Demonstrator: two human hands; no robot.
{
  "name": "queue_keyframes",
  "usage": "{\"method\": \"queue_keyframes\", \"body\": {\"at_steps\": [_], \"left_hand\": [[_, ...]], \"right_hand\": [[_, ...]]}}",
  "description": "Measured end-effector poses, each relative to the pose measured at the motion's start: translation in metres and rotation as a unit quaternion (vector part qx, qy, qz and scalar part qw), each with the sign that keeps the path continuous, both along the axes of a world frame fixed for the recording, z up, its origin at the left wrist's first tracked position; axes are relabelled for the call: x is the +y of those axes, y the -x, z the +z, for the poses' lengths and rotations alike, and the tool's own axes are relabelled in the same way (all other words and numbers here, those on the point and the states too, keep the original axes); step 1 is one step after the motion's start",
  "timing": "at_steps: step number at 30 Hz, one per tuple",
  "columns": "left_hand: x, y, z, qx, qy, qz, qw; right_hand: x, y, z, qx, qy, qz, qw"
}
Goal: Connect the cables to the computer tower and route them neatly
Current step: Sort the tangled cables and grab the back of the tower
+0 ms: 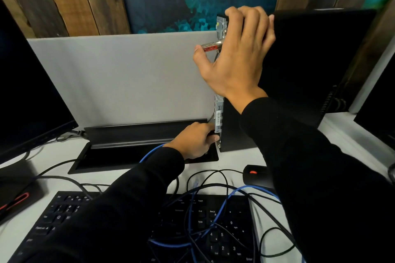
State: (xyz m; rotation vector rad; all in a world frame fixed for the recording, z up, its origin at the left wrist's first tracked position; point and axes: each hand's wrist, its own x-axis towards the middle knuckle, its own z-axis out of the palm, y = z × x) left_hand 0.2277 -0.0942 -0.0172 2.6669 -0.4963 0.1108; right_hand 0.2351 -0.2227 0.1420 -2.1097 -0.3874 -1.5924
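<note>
The black computer tower (310,60) stands upright on the white desk, its metal rear panel (219,113) facing left. My right hand (237,53) grips the tower's top rear corner, fingers curled over the edge, beside a silver and red lock (208,46) that sticks out of the panel. My left hand (195,140) pinches a black cable plug (213,133) against the bottom of the rear panel. A blue cable (215,215) and several black cables (213,175) lie tangled over the keyboard.
A black keyboard (64,211) fills the near desk, a black mouse (256,174) with a red wheel to its right. A monitor (27,92) stands left. An open black cable hatch (136,145) sits before the grey divider (128,74).
</note>
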Motion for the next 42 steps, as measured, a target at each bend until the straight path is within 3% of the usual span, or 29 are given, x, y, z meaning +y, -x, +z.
{"method": "queue_keyframes", "body": {"at_steps": [19, 24, 26, 31, 35, 39, 42], "left_hand": [[-0.005, 0.001, -0.001, 0.023, 0.048, 0.020, 0.998], [-0.019, 0.022, 0.015, 0.011, -0.097, 0.083, 0.992], [-0.021, 0.039, 0.026, 0.009, -0.109, 0.088, 0.990], [0.000, 0.076, 0.050, -0.012, -0.001, 0.062, 0.998], [0.006, 0.102, 0.068, -0.007, 0.104, 0.088, 0.991], [-0.012, 0.104, 0.080, -0.014, 0.152, 0.105, 0.983], [-0.024, 0.099, 0.081, 0.012, 0.235, 0.114, 0.965]], "right_hand": [[-0.009, 0.002, 0.002, 0.032, 0.033, -0.011, 0.999], [-0.020, 0.009, 0.005, 0.071, 0.080, -0.006, 0.994], [-0.026, 0.014, 0.004, 0.090, 0.108, -0.008, 0.990], [-0.035, 0.036, -0.010, 0.154, 0.115, 0.031, 0.981], [-0.035, 0.064, -0.053, 0.230, 0.046, 0.092, 0.968], [-0.053, 0.067, -0.092, 0.351, -0.091, 0.049, 0.931], [-0.075, 0.061, -0.106, 0.420, -0.123, 0.036, 0.898]]}}
